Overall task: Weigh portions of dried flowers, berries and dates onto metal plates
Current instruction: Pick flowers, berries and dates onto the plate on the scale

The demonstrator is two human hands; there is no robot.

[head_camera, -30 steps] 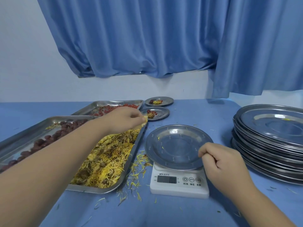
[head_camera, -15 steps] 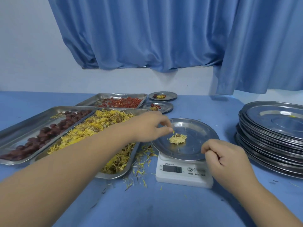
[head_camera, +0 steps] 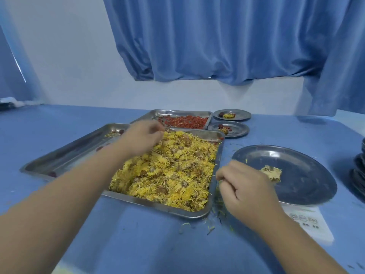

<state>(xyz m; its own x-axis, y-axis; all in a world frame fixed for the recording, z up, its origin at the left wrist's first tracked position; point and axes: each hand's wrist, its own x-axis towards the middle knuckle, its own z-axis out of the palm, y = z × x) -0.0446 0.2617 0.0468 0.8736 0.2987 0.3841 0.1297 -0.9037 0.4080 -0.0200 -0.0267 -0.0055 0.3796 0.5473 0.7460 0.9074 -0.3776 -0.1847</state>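
Observation:
A metal tray (head_camera: 215, 175) heaped with yellow dried flowers (head_camera: 173, 171) sits in the middle. My left hand (head_camera: 142, 138) reaches into its far left corner, fingers curled into the flowers. To the right, a round metal plate (head_camera: 302, 180) rests on a white scale (head_camera: 310, 224) and carries one small clump of flowers (head_camera: 271, 173). My right hand (head_camera: 243, 186) is curled into a fist at the plate's left rim, with nothing visible in it. Behind stand a tray of red berries (head_camera: 185, 121) and, left, a tray of dates (head_camera: 65, 155).
Two small plates (head_camera: 240, 115) (head_camera: 238, 129) with mixed portions stand behind the flower tray. A stack of metal plates (head_camera: 358, 171) shows at the right edge. Loose petals (head_camera: 217, 214) litter the blue table between tray and scale. Blue curtains hang behind.
My left hand dropped a clump of flowers on the plate and went back to the flower tray. The view has swung left. My right hand stays by the plate's rim.

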